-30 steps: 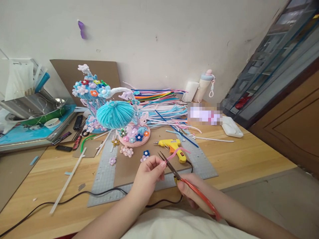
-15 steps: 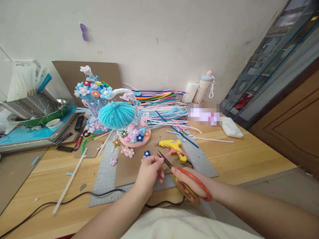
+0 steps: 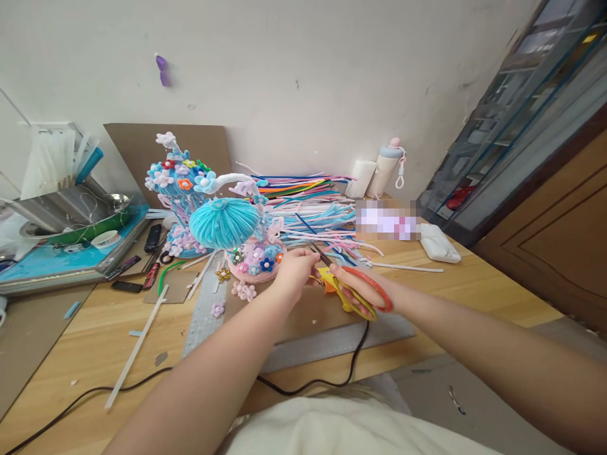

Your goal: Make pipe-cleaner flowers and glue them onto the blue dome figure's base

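My right hand [image 3: 353, 294] is closed on orange-and-yellow scissors [image 3: 367, 284], whose dark blades point up and left. Close to the blade tips is my left hand [image 3: 300, 270], its thumb and finger pinched together; what they hold is too small to make out. Under and behind both hands lies a yellow glue gun [image 3: 348, 302], partly covered. To the left of my left hand stands a blue fluffy lamp-like shade [image 3: 224, 222] over a pink round base [image 3: 251, 273] with small flowers. Pink flowers [image 3: 244, 291] and a lilac one [image 3: 217, 309] rest near the cardboard.
Behind are bundles of coloured fuzzy stems [image 3: 313, 215] and a second flowered piece [image 3: 183, 240]. A bottle [image 3: 385, 169] and white case [image 3: 440, 243] stand right. A black cable [image 3: 313, 382] crosses the front; a metal bowl [image 3: 71, 208] is at left.
Both hands have moved forward and up the table with the scissors, and now cover part of the glue gun. The blue flower by my left hand is now hidden.
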Available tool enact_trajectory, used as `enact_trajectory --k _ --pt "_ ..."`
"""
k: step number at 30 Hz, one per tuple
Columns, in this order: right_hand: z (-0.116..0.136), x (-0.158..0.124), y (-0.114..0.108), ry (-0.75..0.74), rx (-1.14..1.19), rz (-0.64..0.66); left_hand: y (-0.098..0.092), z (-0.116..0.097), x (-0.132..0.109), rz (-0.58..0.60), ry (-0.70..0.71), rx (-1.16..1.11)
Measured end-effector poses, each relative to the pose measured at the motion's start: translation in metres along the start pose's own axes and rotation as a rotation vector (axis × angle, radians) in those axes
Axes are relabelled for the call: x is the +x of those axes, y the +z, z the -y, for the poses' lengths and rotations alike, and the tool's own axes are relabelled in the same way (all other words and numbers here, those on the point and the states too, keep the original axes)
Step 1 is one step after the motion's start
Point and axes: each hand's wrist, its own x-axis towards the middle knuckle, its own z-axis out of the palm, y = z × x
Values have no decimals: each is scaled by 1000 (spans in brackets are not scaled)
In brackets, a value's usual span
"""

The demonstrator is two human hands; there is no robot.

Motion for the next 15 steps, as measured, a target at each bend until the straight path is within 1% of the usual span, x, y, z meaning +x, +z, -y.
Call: enact_trajectory --k 2,5,8,10,12,15 --pt "2 13 -10 22 -28 2 4 -5 19 1 -51 63" --pt "0 29 -19 49 -63 -7 9 -6 42 7 -106 138" --pt "1 41 -23 -4 -188 -65 12 -7 57 -8 -117 194" --pt "1 49 -29 -57 -294 -100 12 -9 61 -19 -99 227" --pt "1 58 -39 -63 -396 -121 10 -13 60 -24 -56 259" --pt "-2 69 -61 -34 -552 -167 0 -15 44 -27 55 303"
